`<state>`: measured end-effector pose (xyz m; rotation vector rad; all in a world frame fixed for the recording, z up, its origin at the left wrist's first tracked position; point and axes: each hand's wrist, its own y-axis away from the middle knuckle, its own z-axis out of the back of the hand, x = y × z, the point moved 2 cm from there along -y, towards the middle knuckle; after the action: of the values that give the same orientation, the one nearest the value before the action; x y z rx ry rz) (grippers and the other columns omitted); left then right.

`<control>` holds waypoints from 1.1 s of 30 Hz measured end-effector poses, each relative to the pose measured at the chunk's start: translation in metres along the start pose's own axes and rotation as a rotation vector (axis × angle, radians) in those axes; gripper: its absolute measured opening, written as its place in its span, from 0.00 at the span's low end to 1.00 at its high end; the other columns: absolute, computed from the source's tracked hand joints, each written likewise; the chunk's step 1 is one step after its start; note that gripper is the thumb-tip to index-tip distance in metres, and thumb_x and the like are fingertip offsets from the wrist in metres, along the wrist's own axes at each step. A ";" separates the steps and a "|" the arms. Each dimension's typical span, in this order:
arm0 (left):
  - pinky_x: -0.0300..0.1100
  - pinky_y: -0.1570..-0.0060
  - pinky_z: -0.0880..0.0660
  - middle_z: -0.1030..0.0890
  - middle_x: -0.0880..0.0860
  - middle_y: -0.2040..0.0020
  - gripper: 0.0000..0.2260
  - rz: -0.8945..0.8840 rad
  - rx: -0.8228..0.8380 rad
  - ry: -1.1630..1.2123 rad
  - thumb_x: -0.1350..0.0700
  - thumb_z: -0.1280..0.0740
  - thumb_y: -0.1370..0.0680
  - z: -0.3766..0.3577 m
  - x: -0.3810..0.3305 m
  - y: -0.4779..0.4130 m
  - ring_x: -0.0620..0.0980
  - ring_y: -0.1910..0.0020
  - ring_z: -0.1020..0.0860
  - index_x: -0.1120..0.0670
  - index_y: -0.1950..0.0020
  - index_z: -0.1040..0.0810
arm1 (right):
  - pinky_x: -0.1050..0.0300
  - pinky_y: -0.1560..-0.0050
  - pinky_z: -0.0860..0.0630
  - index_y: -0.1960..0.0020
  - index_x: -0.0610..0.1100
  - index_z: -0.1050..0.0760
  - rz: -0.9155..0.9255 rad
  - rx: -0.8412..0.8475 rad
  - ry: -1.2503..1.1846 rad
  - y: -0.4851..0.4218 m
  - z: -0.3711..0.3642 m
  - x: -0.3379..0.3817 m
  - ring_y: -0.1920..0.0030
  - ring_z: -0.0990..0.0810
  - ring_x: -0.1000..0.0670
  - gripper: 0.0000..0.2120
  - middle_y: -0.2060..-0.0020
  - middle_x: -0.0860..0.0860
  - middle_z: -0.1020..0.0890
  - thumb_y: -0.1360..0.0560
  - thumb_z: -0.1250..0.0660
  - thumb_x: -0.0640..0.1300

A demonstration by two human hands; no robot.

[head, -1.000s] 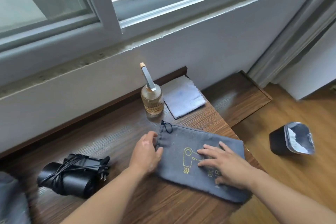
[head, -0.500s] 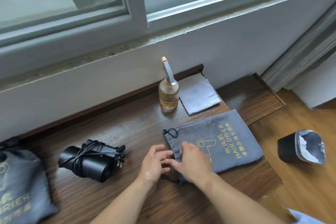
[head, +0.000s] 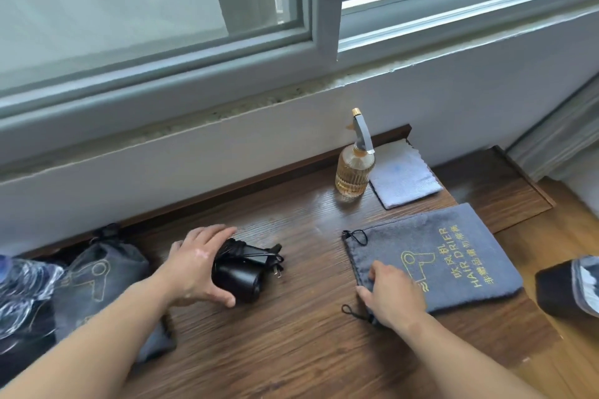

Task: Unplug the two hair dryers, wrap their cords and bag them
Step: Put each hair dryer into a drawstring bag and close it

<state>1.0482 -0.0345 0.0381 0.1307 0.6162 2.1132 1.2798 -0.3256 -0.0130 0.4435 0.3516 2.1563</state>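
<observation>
- The left hand point(head: 197, 266) curled around the black hair dryer point(head: 241, 272), fingers over its top and thumb under its near side — the cord point(head: 259, 254) was wound round the body, its plug point(head: 278, 273) pointing toward the spray bottle.
- The right hand point(head: 393, 300) pressed down on the open end of the flat grey drawstring bag point(head: 453, 256), fingers bent at the hem; whether it pinched the cloth I could not tell.
- An amber glass spray bottle point(head: 355, 168) stood upright beyond the bag, near the wall, with a folded white cloth point(head: 405, 176) just beside it.
- Left of the dryer lay a second grey bag point(head: 100, 272), filled out — a clear plastic bottle point(head: 22, 288) touched its far side.
- A dark bin point(head: 564, 288) stood on the floor, off the wooden desk point(head: 291, 350), past the flat bag.
</observation>
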 end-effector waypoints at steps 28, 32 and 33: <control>0.26 0.39 0.40 0.35 0.39 0.31 0.48 -0.270 -0.030 0.563 0.45 0.22 0.41 -0.060 -0.096 0.034 0.40 0.35 0.31 0.38 0.25 0.41 | 0.60 0.58 0.26 0.64 0.51 0.22 -0.015 -0.130 -0.353 0.043 0.045 -0.004 0.63 0.22 0.60 0.09 0.69 0.57 0.19 0.26 0.28 0.52; 0.30 0.39 0.35 0.37 0.41 0.30 0.49 -0.311 0.062 0.418 0.45 0.22 0.40 -0.050 -0.112 0.017 0.43 0.36 0.30 0.41 0.23 0.42 | 0.60 0.58 0.26 0.63 0.51 0.21 0.000 -0.158 -0.350 0.047 0.057 -0.006 0.62 0.21 0.59 0.08 0.69 0.57 0.18 0.26 0.28 0.52; 0.31 0.40 0.33 0.37 0.42 0.29 0.49 -0.311 0.076 0.391 0.45 0.22 0.40 -0.047 -0.113 0.014 0.44 0.37 0.29 0.41 0.22 0.42 | 0.60 0.58 0.25 0.63 0.51 0.21 0.009 -0.165 -0.353 0.049 0.059 -0.006 0.62 0.21 0.59 0.08 0.69 0.57 0.18 0.26 0.28 0.52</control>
<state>1.0893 -0.1492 0.0191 -0.3252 0.8857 1.8219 1.2736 -0.3535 0.0582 0.7164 -0.0256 2.0457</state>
